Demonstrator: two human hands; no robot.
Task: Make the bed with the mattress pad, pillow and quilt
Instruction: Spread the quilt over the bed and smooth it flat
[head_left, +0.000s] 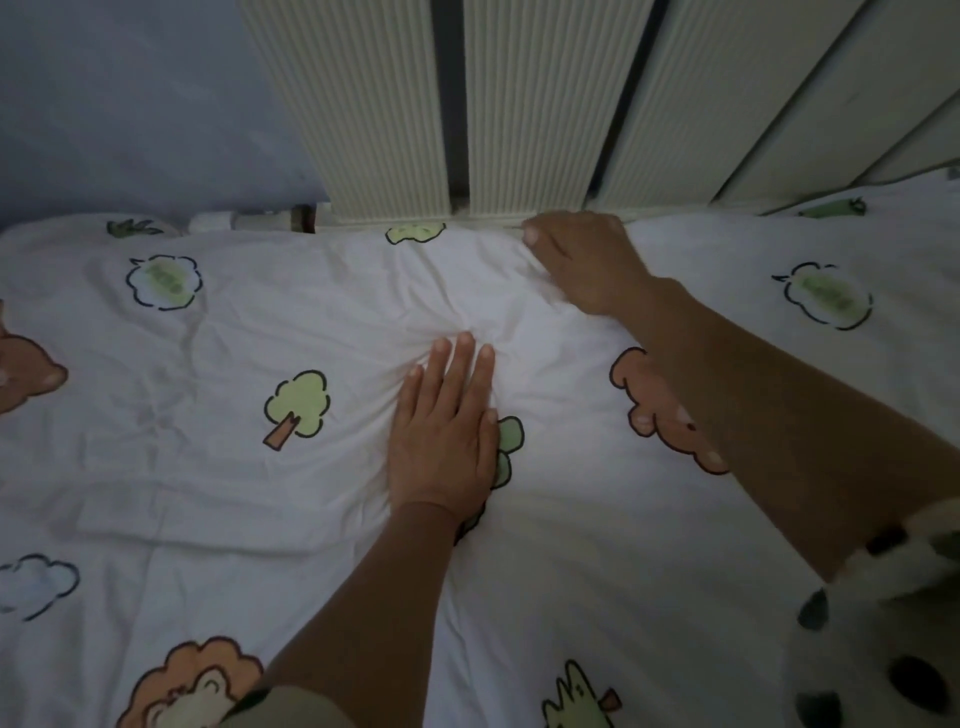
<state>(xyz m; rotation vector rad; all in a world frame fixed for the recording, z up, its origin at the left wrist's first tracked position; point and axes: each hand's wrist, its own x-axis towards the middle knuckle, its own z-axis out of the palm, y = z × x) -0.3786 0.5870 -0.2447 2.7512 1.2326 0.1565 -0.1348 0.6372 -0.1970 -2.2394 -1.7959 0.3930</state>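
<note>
A home bedroom: cartoon-print quilt (260, 338) against ribbed headboard (540, 104).

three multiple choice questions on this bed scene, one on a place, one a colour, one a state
1. Where is the right hand?
A. on a pillow
B. at the far edge of the quilt, by the ribbed panels
C. raised off the bed

2. What colour is the quilt's background?
A. white
B. red
C. black

3. How is the left hand?
A. in a fist
B. gripping a pillow
C. flat on the quilt, fingers straight

Answers: 1 B, its fingers curl on the cloth just below the panels; 2 A, white shows between the printed trees; 3 C, the palm lies flat.
</note>
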